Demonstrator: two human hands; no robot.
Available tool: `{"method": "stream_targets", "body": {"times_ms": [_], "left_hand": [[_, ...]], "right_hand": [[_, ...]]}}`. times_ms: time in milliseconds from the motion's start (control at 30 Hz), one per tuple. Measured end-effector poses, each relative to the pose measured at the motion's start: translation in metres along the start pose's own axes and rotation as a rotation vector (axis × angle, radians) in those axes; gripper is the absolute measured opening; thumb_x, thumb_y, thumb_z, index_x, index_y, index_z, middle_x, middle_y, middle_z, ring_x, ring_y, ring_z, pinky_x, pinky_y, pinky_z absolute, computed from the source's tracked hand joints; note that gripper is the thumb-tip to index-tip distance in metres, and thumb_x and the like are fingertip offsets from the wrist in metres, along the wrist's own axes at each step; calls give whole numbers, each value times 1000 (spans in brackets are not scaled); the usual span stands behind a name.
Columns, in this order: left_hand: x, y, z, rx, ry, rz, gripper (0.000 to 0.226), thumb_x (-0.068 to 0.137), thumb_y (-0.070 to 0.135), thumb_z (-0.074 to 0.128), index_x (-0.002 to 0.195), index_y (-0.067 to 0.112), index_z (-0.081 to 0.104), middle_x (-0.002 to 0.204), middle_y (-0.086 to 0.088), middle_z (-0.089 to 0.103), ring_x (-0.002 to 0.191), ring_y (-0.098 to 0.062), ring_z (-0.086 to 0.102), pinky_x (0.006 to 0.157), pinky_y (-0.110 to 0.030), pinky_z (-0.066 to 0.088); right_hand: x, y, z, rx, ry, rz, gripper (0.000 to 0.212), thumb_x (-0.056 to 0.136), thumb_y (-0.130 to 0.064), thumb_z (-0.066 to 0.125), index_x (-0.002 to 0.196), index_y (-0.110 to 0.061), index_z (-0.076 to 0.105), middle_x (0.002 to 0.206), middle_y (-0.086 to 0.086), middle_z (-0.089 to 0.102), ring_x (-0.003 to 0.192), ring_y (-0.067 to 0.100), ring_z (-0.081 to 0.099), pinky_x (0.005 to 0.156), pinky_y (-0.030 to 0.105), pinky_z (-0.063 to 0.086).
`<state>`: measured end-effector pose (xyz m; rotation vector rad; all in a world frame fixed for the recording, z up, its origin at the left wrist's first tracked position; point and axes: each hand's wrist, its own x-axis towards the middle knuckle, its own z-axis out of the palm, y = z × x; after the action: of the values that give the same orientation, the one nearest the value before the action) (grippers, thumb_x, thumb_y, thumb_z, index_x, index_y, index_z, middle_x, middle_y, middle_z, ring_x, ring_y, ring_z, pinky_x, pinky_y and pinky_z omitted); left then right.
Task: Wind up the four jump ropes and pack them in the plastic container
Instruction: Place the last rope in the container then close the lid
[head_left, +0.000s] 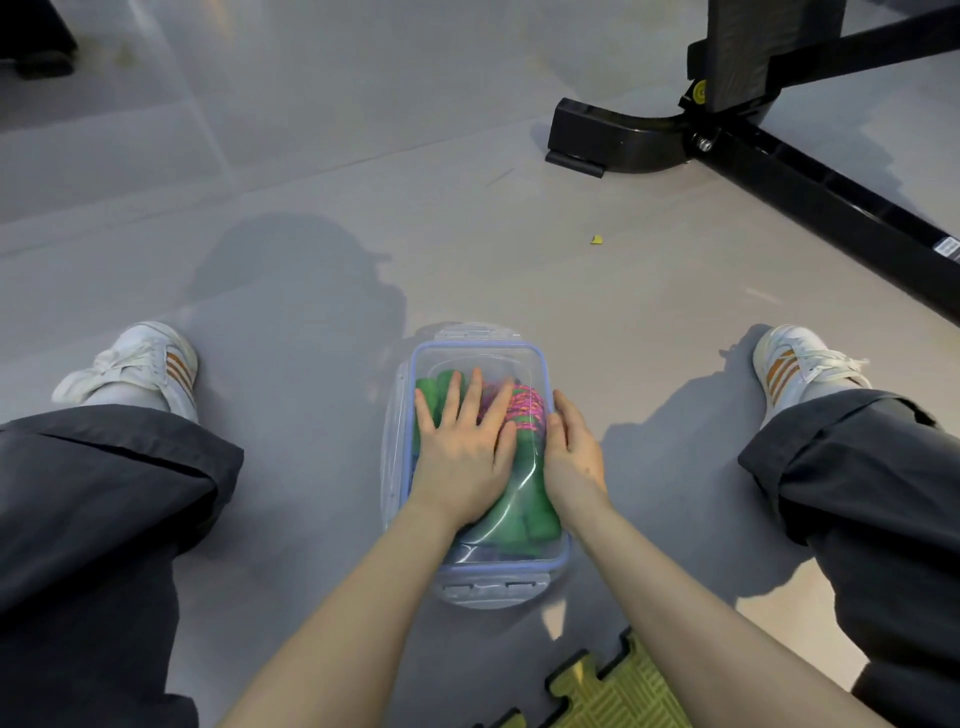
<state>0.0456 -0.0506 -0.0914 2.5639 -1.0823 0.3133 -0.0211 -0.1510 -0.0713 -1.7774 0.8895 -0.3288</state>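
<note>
Head view. I sit on the grey floor (311, 234), legs spread, and the plastic container (540, 364) stands on it between my shoes, near the floor's near edge. Its clear lid (467, 351) with the blue rim sits on top. Bare floor lies open to the left and beyond the container; to the far right a black equipment frame (779, 171) closes off that side. At the near edge a yellow-green foam mat (623, 691) starts, cut off by the picture.

My left hand (462, 447) lies flat on the lid, fingers spread wide, palm down, gripping nothing. My right hand (571, 452) rests edgewise against the lid's right rim, fingers half curled; I cannot tell whether it grips the rim or only presses.

The jump ropes (522, 408) are inside, seen through the lid: pink and purple cord in a coil, green handles (524, 519) beneath. My hands cover much of them, so I cannot count ropes or handles.

Counts: one container, one lid, two lid latches showing, far and near, two white shoes (135, 358), one yellow scrap (597, 239) on the floor.
</note>
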Motion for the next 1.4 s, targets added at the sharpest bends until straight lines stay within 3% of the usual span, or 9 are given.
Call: {"method": "stream_targets", "body": {"times_ms": [167,300,600,700,800,933,1067,1267,1400], "left_hand": [[0,-10,-4,-57,106,-292,47,89,23,34,119,0,62,124,-19,61,116,-34,58,104,-53,32],[-7,-17,-18,-275,40,-742,46,98,32,39,112,-8,57,107,-25,62,93,-43,61,74,-47,46],[-7,-24,-23,-511,116,-838,33,97,31,49,114,5,59,94,-23,65,87,-43,58,72,-41,44],[-7,-30,-25,-778,153,-897,9,93,26,57,87,23,62,77,-2,65,80,-28,61,71,-30,44],[-8,-33,-28,-1045,190,-987,12,91,18,62,102,20,67,94,9,67,93,-12,63,87,-25,47],[-6,-21,-26,-847,187,-982,30,96,19,53,122,6,58,104,-3,66,94,-25,60,91,-36,46],[-1,20,-18,-577,116,-959,55,93,10,49,142,-7,31,145,-27,34,134,-40,32,111,-46,26],[68,-23,-11,-34,-162,-416,64,94,25,39,149,1,16,158,-15,13,147,-23,7,117,-44,0],[76,-39,-3,-4,-175,-351,76,77,34,2,124,-1,51,127,-20,54,122,-31,47,110,-43,23]], "right_hand": [[2,-3,6,-249,-32,-81,47,100,-12,30,146,-7,25,152,8,32,140,20,31,108,18,18],[2,-5,11,-405,-35,-101,51,97,-7,31,147,-3,22,153,12,28,141,23,26,114,28,19],[4,-9,12,-359,-60,-91,50,97,-7,33,146,-2,23,150,15,33,137,28,34,107,26,24],[4,-8,10,-275,-42,-66,47,100,-12,31,146,-6,26,150,11,36,137,25,35,106,20,21],[3,-8,8,-232,-48,-58,46,101,-15,30,146,-8,27,149,9,38,136,25,36,106,21,24],[11,-16,3,-333,-94,-89,45,99,-11,32,144,-7,29,144,13,43,131,30,42,102,27,29],[44,-40,2,-634,-157,-114,43,92,-5,35,134,-9,39,128,21,53,119,38,47,94,40,36],[39,-38,12,-733,-90,-150,53,91,-8,33,144,-13,26,147,8,38,130,27,40,98,37,36],[46,-40,12,-761,-87,-167,54,92,-8,32,145,-13,25,147,8,38,128,28,43,96,36,37]]}}
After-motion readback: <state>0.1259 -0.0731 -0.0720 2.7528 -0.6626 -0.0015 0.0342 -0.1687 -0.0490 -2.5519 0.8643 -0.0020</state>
